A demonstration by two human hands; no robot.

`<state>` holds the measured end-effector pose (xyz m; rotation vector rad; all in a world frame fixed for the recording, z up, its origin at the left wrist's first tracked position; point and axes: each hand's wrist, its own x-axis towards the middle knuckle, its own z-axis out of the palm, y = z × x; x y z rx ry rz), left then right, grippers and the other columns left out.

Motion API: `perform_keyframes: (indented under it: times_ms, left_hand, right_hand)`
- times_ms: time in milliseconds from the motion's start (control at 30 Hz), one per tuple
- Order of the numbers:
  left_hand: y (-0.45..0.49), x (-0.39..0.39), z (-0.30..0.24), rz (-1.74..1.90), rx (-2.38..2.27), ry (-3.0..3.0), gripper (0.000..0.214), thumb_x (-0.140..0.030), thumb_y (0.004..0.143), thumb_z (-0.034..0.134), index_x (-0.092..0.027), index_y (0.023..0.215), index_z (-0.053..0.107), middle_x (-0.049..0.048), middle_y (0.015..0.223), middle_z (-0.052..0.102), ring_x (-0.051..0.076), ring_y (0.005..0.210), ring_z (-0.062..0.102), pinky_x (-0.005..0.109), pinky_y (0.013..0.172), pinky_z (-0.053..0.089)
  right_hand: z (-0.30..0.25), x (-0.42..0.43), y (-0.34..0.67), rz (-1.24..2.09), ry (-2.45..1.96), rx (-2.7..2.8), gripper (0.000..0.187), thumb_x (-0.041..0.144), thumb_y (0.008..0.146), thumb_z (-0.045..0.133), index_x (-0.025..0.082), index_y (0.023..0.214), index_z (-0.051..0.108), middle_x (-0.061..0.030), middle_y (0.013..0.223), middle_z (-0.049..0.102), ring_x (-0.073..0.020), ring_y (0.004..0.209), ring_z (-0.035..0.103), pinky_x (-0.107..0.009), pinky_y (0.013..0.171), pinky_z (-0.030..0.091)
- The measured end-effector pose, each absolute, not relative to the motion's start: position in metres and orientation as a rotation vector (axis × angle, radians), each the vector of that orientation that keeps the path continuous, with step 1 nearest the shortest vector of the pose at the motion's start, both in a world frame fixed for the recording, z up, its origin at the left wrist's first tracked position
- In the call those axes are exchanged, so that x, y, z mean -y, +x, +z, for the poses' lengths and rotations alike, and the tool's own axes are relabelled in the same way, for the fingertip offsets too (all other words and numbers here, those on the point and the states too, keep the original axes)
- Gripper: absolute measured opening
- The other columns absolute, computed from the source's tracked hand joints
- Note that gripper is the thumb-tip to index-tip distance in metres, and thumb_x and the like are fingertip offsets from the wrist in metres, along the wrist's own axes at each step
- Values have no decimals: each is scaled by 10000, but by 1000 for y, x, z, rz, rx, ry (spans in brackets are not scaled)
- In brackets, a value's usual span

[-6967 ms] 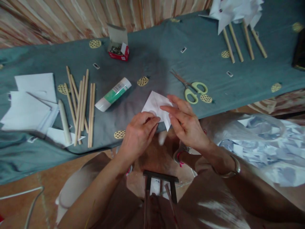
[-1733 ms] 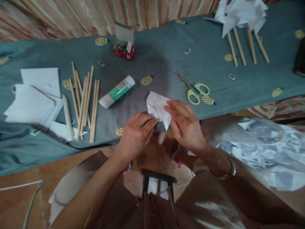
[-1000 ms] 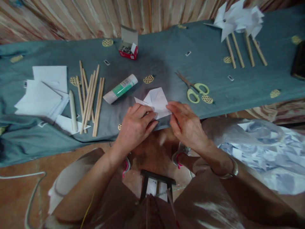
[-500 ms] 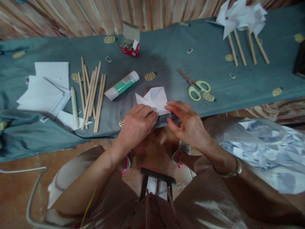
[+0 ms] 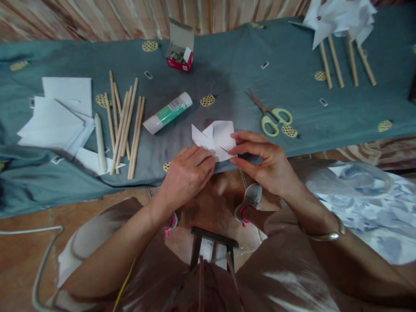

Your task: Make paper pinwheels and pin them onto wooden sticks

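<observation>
A small white pinwheel paper [image 5: 214, 136], cut and partly folded, lies near the table's front edge between my hands. My left hand [image 5: 190, 171] is closed over its lower left part, fingertips pressed together on the paper near its middle. At the right edge, my right hand [image 5: 263, 158] has thumb and fingers on the paper, pinching it at the lower right corner. A glue stick [image 5: 169, 113], white and green, lies to the upper left of the paper. To the right rest scissors [image 5: 268, 113] with pale green handles, blades apart.
Several wooden sticks [image 5: 123, 125], a pale pointed rod [image 5: 100, 143] and white paper sheets [image 5: 55, 123] lie at left. An opened red box [image 5: 180, 63] of small metal pieces stands behind. Finished pinwheels [image 5: 338, 21] lie far right. A bag of paper scraps [image 5: 364, 195] is beside my right leg.
The pinwheel paper has turned slightly and shifted a little right. My right hand has closed in on its right edge and corner, while my left hand stays on its lower left. The view has shifted slightly.
</observation>
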<state>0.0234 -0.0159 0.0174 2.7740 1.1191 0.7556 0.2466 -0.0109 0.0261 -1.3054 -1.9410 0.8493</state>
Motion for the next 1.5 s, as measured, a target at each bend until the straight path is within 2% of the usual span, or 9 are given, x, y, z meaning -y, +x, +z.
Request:
perform_keyframes:
  times_ms: [267,700,933,1200,1500]
  left_hand:
    - [26,15,14,742,-1137,2728,131,-249,961,562,-151,955,648,73,949,692,203,862,612,334,753,517]
    - [29,12,16,731,-1150,2761,143,-210,979,527,-152,944,653,56,912,699,193,833,608,328,729,492]
    - [29,14,20,691,-1119,2814,145,-197,973,534,-146,928,662,51,883,700,195,826,606,324,707,477]
    - [29,14,17,681,-1101,2790,173,-195,984,511,-127,1029,664,82,990,703,199,894,600,329,753,497]
    - [30,0,14,656,-1157,2764,221,-190,1001,461,-134,1050,669,86,1004,688,203,905,583,340,768,495]
  right_hand:
    - [25,6,253,843,-1296,2045,135,194,815,692,232,940,728,-60,1194,705,-255,1145,646,-489,1022,497]
    - [27,7,256,802,-1268,2145,232,168,811,682,211,1037,714,-90,1250,682,-263,1188,620,-487,1039,482]
    - [29,6,252,848,-1258,2133,275,185,815,676,248,1079,718,-75,1315,641,-280,1230,581,-507,1064,459]
    - [27,7,247,686,-1226,2198,159,195,863,638,227,989,730,-83,1248,671,-270,1150,611,-492,1004,497]
    - [21,2,241,420,-1238,2286,202,206,936,538,210,1041,710,-94,1221,686,-268,1106,625,-471,986,516]
